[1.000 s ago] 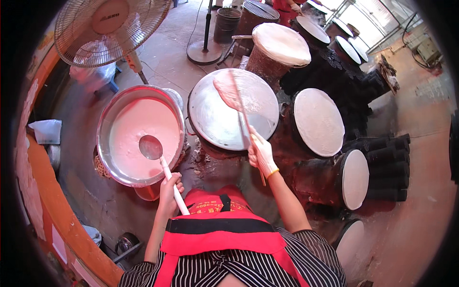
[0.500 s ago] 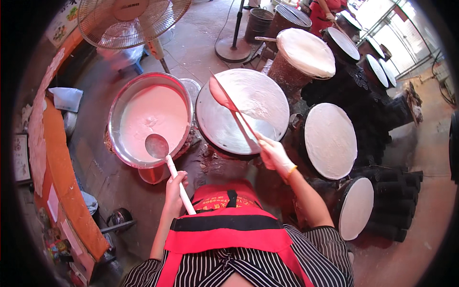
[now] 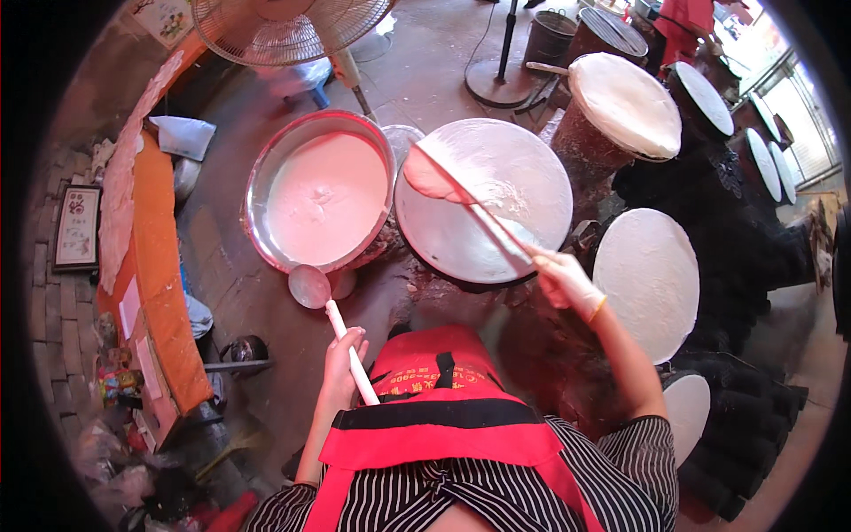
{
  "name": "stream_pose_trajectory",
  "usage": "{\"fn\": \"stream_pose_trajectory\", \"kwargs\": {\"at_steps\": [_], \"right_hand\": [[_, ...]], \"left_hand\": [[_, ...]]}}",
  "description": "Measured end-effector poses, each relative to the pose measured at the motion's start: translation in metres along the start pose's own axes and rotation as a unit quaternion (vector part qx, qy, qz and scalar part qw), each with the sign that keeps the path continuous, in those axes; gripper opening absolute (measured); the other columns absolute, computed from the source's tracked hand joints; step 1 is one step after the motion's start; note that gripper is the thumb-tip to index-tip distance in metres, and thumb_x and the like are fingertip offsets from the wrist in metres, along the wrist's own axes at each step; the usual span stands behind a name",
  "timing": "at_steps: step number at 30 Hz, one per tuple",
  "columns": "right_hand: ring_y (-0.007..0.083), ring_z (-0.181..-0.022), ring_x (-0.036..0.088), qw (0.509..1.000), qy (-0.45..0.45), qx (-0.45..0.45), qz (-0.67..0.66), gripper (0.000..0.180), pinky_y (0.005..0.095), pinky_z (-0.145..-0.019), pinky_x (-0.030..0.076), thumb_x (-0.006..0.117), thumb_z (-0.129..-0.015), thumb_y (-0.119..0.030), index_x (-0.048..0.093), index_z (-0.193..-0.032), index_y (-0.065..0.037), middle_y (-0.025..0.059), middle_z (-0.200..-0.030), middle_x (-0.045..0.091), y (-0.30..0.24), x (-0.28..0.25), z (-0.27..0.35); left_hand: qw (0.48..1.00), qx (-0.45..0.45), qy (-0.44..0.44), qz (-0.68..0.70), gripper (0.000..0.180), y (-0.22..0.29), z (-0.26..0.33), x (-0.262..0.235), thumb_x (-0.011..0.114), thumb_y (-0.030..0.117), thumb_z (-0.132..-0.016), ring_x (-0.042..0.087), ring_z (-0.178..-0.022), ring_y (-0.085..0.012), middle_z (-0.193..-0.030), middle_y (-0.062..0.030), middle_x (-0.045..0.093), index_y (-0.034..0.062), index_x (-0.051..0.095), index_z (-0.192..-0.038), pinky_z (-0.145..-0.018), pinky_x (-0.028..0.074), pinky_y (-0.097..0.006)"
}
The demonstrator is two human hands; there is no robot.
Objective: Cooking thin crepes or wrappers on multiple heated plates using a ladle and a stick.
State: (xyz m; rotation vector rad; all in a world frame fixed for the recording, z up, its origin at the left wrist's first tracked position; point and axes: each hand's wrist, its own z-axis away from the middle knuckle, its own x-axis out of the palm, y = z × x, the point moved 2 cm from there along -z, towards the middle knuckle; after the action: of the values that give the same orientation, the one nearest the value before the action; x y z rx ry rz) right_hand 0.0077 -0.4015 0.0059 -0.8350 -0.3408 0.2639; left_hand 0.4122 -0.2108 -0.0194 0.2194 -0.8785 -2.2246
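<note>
My left hand [image 3: 341, 363] is closed around the white handle of a ladle [image 3: 309, 286]. The ladle's round bowl is at the near rim of a large metal basin [image 3: 257, 232] of pale batter [image 3: 326, 199]. In my right hand [image 3: 566, 284], which looks gloved, is the handle of a long, thin spreader [image 3: 492, 222]. Its blade reaches over a round griddle [image 3: 541, 213], with a thick smear of batter [image 3: 433, 177] along it. Batter coats much of the griddle, most heavily toward the far side; whether the blade touches the surface I cannot tell.
On my right stand more round griddles, one bearing a white sheet [image 3: 645, 284], beside stacked black cylinders [image 3: 736, 417]. Behind is a drum topped with piled pale sheets [image 3: 625, 105]. A fan [image 3: 288, 31] stands at far left, and an orange counter [image 3: 160, 266] curves along the left.
The ladle has come from over the batter to the basin's near rim. My right hand has shifted a little rightward with the spreader. The whole view has swung slightly left.
</note>
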Motion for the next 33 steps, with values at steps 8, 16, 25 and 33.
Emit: {"fn": "stream_pose_trajectory", "kwargs": {"at_steps": [8, 16, 25, 33], "right_hand": [[0.0044, -0.04, 0.034, 0.998, -0.013, -0.055, 0.013, 0.045, 0.0233, -0.036, 0.023, 0.058, -0.097, -0.031, 0.055, -0.139, -0.015, -0.0059, -0.055, 0.04, 0.026, 0.011, -0.038], [0.0019, -0.042, 0.032, 0.964, 0.187, -0.12, -0.145, 0.043, 0.02, -0.037, 0.022, 0.059, -0.098, -0.028, 0.056, -0.139, -0.016, -0.0098, -0.061, 0.045, 0.097, 0.048, 0.048], [0.0045, -0.038, 0.033, 0.968, 0.197, -0.038, -0.152, 0.045, 0.022, -0.035, 0.025, 0.058, -0.098, -0.032, 0.053, -0.141, -0.018, -0.0074, -0.055, 0.037, 0.166, 0.177, 0.096], [0.0046, -0.039, 0.03, 0.884, 0.201, -0.235, -0.351, 0.044, 0.0241, -0.036, 0.028, 0.044, -0.104, -0.043, 0.055, -0.132, -0.011, -0.008, -0.057, 0.033, 0.096, 0.318, -0.121]], "left_hand": [[1.0, -0.013, 0.0, -0.022, 0.018, 0.0, 0.026, -0.007, 0.068, 0.01, -0.089, 0.062, -0.089, -0.0085, -0.093, -0.0007, 0.064, 0.0045, 0.061, -0.104, -0.092, 0.052, -0.03], [0.988, -0.029, -0.106, -0.104, 0.018, 0.03, -0.012, 0.01, 0.066, 0.011, -0.09, 0.062, -0.095, -0.01, -0.097, -0.0019, 0.064, 0.0042, 0.06, -0.106, -0.092, 0.052, -0.03], [0.95, -0.041, -0.217, -0.22, 0.016, 0.089, -0.097, -0.027, 0.065, 0.015, -0.092, 0.061, -0.097, -0.0089, -0.099, -0.0007, 0.063, 0.0069, 0.059, -0.105, -0.088, 0.052, -0.028], [0.971, -0.054, -0.172, -0.156, 0.032, 0.121, -0.113, -0.132, 0.066, 0.015, -0.092, 0.063, -0.095, -0.0114, -0.101, -0.0032, 0.064, 0.0, 0.058, -0.118, -0.087, 0.052, -0.027]]}}
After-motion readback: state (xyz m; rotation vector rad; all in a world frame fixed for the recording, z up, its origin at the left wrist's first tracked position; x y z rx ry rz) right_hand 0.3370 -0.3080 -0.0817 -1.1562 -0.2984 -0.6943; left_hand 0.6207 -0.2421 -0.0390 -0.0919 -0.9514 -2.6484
